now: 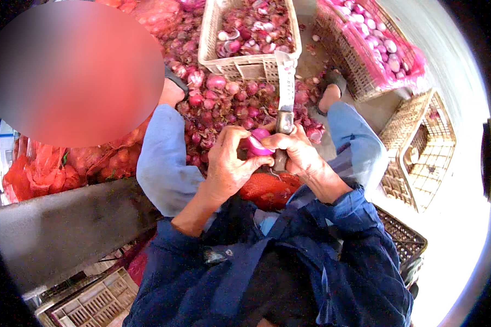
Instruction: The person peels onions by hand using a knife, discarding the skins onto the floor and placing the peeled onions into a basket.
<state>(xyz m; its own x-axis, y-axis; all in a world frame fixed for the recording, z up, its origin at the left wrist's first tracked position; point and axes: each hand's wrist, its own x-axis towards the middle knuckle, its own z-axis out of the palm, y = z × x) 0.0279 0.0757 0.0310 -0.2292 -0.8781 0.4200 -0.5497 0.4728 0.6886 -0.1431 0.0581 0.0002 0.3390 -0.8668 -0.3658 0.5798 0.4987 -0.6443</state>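
Left: red mesh sacks [101,158], bulging, upper portion lost in round blur. Below sacks: grey slab [76,223], long, set obliquely. Lower left: pale slatted crate [101,302], cropped by view; pink mesh [139,260] near it. Right: cream lattice crate [393,182] on bright floor [447,240]. Lower right: dark lattice crate [401,237], partly hidden.
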